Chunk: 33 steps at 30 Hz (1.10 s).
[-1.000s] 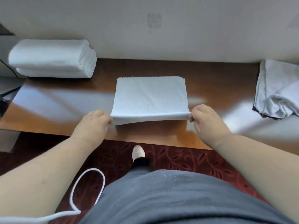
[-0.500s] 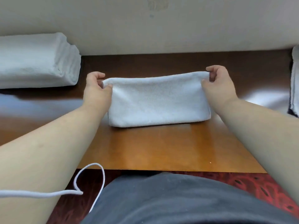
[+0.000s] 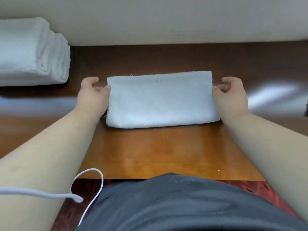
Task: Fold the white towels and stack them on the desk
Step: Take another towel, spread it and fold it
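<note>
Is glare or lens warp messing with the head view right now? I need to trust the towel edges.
Head view: the folded towel is sharp, with clear edges between the left hand and right hand. Bright glare streaks the desk at both sides. The wide lens bows the wall line, and the stacked towels at the left edge look soft and stretched.

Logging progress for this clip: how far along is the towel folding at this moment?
Done: a stack of folded towels sits at the desk's far left. In hand: one folded towel lies flat mid-desk, the left hand and right hand at its ends, fingers loose. Left: move it onto the stack. No unfolded towels can be made out in this view.
</note>
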Motion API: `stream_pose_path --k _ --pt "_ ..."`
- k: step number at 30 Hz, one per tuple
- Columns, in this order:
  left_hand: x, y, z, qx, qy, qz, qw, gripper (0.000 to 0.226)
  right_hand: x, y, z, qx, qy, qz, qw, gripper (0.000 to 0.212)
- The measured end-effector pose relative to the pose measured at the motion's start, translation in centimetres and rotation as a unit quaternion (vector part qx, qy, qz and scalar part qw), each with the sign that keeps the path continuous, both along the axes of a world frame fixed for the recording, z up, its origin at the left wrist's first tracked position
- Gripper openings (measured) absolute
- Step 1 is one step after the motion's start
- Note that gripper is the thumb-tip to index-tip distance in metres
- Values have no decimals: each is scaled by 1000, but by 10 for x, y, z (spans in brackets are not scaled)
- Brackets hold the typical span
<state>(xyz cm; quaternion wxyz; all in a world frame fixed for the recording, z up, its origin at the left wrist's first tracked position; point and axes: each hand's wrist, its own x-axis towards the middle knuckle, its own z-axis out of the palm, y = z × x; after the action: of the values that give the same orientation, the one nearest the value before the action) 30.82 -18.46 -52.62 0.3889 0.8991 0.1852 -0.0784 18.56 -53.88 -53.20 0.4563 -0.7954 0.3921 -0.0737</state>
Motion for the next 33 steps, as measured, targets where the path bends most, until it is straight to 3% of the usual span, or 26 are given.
stream_pose_path --k 4,7,9,11,13,16,18,22,25,27,29,31,33 --pt "-25 -1 -15 77 76 -42 993 41 -14 0 -4 -37 77 86 993 35" --pt "-31 -1 -17 95 62 -67 991 31 -11 -1 -1 -56 104 116 986 23" --pt "-33 -6 -13 146 10 -60 987 39 -8 1 2 -95 105 109 984 26" --pt "-40 -18 -9 238 -81 -118 961 53 -7 12 5 -195 82 138 968 37" --pt "-54 -40 -4 264 -140 -262 918 56 -6 33 9 -273 38 226 934 46" --pt "-81 -71 -9 243 -126 -460 845 59 -7 60 5 -313 64 409 855 56" --pt "-89 -73 -19 286 -70 -492 819 66 -12 59 -5 -309 144 455 823 69" --pt "-75 -34 -33 340 -29 -440 831 70 -25 31 -19 -305 204 428 826 78" --pt "-67 -11 -31 317 25 -379 869 72 -28 24 -15 -235 192 333 893 74" --pt "-70 -11 -25 267 43 -255 928 77 -33 24 -7 -166 137 208 954 64" --pt "-72 -16 -17 175 45 -98 979 81 -33 27 5 -61 101 83 990 57" --pt "-67 -21 -10 59 87 15 994 83 -27 32 16 54 124 8 991 62" --pt "-55 -22 -3 39 141 45 988 77 -15 37 24 133 164 -26 977 58"
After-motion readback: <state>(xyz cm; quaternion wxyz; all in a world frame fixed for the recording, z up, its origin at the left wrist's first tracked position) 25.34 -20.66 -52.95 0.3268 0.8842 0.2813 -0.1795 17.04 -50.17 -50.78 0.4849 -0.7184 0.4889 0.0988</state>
